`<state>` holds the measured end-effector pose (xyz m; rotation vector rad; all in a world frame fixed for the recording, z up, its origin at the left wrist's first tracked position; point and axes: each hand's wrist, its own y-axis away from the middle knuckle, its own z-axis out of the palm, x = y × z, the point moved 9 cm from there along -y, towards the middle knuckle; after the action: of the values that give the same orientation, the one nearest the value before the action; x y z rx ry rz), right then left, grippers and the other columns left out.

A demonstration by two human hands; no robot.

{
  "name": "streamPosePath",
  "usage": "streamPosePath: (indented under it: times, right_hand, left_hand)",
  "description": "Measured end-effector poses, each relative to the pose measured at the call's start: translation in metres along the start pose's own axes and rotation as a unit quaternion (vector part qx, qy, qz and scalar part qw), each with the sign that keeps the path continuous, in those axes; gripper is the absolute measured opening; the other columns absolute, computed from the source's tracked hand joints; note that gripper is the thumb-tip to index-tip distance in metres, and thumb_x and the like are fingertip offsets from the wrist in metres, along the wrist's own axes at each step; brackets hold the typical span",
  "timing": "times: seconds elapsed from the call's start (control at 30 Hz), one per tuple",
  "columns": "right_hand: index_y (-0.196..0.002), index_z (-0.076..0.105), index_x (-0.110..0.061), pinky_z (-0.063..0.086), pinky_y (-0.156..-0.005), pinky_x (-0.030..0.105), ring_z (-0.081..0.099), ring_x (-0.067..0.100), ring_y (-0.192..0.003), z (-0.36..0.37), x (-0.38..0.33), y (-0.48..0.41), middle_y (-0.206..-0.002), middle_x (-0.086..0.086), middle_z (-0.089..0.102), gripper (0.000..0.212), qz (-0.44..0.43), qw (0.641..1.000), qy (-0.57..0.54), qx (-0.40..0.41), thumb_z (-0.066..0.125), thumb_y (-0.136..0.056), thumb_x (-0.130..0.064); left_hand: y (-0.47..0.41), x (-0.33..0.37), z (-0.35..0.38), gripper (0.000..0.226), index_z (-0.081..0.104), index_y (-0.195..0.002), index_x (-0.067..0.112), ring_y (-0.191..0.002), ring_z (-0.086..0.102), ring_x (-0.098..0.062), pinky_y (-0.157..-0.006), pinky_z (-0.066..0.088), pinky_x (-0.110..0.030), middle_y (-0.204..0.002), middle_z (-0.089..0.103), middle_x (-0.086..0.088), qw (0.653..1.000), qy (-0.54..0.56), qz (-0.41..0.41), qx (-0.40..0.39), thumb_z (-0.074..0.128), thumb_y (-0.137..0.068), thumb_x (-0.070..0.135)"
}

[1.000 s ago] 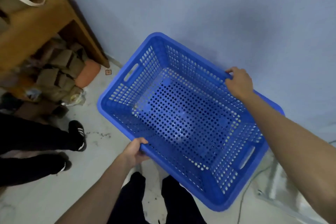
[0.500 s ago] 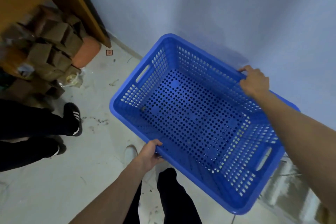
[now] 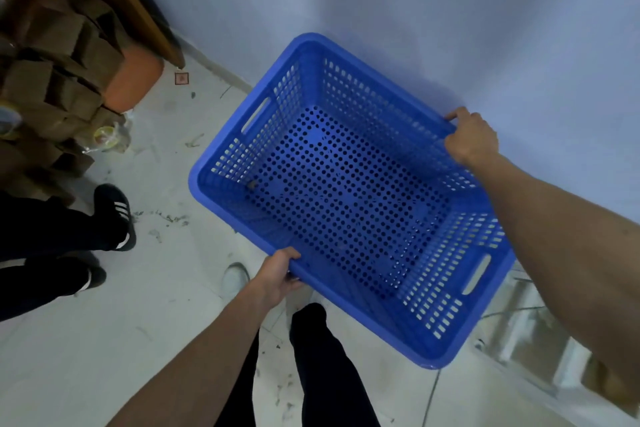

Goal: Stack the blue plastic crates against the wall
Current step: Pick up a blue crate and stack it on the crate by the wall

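blue crate (image 3: 346, 191) hangs between both hands, open side up. left hand (image 3: 278, 276) clamps the near rim, right hand (image 3: 471, 139) grips the far rim by the wall (image 3: 450, 10).

Hidden and cut-off parts

The blue crate (image 3: 349, 191) hid the floor beneath; the metal frame (image 3: 533, 333) at lower right was blurred and edge-cropped.

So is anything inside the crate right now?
No, the blue crate looks empty, its perforated floor bare apart from a small speck near one corner.
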<state>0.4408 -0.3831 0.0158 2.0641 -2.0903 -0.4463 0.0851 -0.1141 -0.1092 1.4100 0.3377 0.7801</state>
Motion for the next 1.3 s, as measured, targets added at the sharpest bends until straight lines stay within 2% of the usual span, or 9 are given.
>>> streamPosePath:
  times: [0.3,0.5,0.6,0.73,0.83,0.97,1.0,1.13,1.3]
  right_hand:
    - [-0.140,0.037,-0.016,0.048,-0.072,0.043,0.056,0.037,-0.087,0.015,0.007,-0.020,-0.139,0.017,0.039,0.050,0.008,0.997,-0.056,-0.060,0.054,-0.093,-0.016]
    - [-0.154,0.022,-0.018,0.036,-0.109,0.052,0.034,0.037,-0.139,0.046,0.002,0.005,-0.161,0.010,0.020,0.067,-0.057,0.988,-0.016,-0.141,0.055,-0.097,-0.029]
    - [-0.154,0.020,-0.021,0.031,-0.114,0.052,0.028,0.035,-0.144,0.065,-0.003,0.035,-0.162,0.009,0.018,0.068,-0.092,0.981,0.025,-0.170,0.056,-0.097,-0.029]
    - [-0.155,0.019,-0.024,0.039,-0.108,0.050,0.036,0.034,-0.139,0.077,-0.012,0.070,-0.161,0.007,0.021,0.067,-0.110,0.973,0.052,-0.195,0.054,-0.099,-0.030]
    - [-0.155,0.019,-0.026,0.042,-0.105,0.050,0.039,0.034,-0.136,0.080,-0.015,0.091,-0.160,0.009,0.025,0.065,-0.111,0.971,0.046,-0.207,0.053,-0.099,-0.031]
    - [-0.153,0.022,-0.027,0.046,-0.098,0.047,0.044,0.034,-0.131,0.079,-0.026,0.123,-0.156,0.010,0.030,0.061,-0.097,0.973,0.020,-0.209,0.050,-0.100,-0.031]
    - [-0.153,0.023,-0.027,0.045,-0.097,0.047,0.044,0.034,-0.131,0.079,-0.029,0.133,-0.156,0.010,0.031,0.059,-0.089,0.973,0.012,-0.211,0.050,-0.100,-0.033]
    - [-0.148,0.037,-0.025,0.040,-0.105,0.048,0.044,0.031,-0.133,0.090,-0.040,0.185,-0.156,0.006,0.034,0.057,-0.044,0.971,-0.028,-0.232,0.045,-0.098,-0.051]
    - [-0.136,0.051,-0.026,0.043,-0.101,0.046,0.052,0.028,-0.123,0.115,-0.053,0.250,-0.143,0.002,0.052,0.069,0.017,0.970,-0.071,-0.233,0.036,-0.088,-0.074]
  left_hand:
    - [-0.011,0.003,0.012,0.027,0.054,-0.115,0.012,-0.106,0.062,-0.036,-0.092,0.054,-0.056,-0.110,0.064,-0.013,1.000,0.007,0.018,0.014,0.051,-0.090,0.002]
    - [-0.016,0.013,0.031,0.038,0.053,-0.128,0.010,-0.105,0.066,-0.037,-0.089,0.056,-0.055,-0.123,0.064,-0.019,0.999,-0.050,-0.016,0.003,0.056,-0.090,0.004]
    - [-0.008,0.008,0.027,0.031,0.055,-0.123,0.010,-0.100,0.067,-0.036,-0.087,0.057,-0.053,-0.123,0.064,-0.019,0.994,-0.105,-0.036,0.007,0.061,-0.094,0.019]
    - [0.006,0.015,0.019,0.051,0.060,-0.120,0.010,-0.092,0.073,-0.031,-0.075,0.062,-0.045,-0.111,0.070,-0.015,0.953,-0.300,-0.043,0.007,0.063,-0.089,0.050]
    - [0.023,0.032,0.018,0.069,0.065,-0.110,0.004,-0.085,0.074,-0.028,-0.074,0.061,-0.039,-0.101,0.074,-0.013,0.879,-0.475,-0.033,0.001,0.050,-0.088,0.067]
    - [0.040,0.057,0.031,0.078,0.070,-0.094,0.000,-0.069,0.075,-0.025,-0.075,0.059,-0.035,-0.087,0.077,-0.011,0.742,-0.667,0.040,-0.044,0.038,-0.091,0.070]
    - [0.044,0.065,0.037,0.077,0.069,-0.087,-0.001,-0.067,0.074,-0.024,-0.076,0.059,-0.035,-0.084,0.077,-0.011,0.687,-0.720,0.083,-0.045,0.036,-0.092,0.069]
    - [0.064,0.094,0.069,0.060,0.058,-0.083,0.009,-0.083,0.063,-0.031,-0.081,0.053,-0.043,-0.080,0.061,-0.010,0.384,-0.875,0.290,-0.050,0.034,-0.096,0.062]
    - [0.063,0.122,0.056,0.058,0.056,-0.121,0.018,-0.109,0.056,-0.026,-0.090,0.049,-0.042,-0.117,0.057,-0.005,0.309,-0.873,0.372,-0.065,0.045,-0.090,0.066]
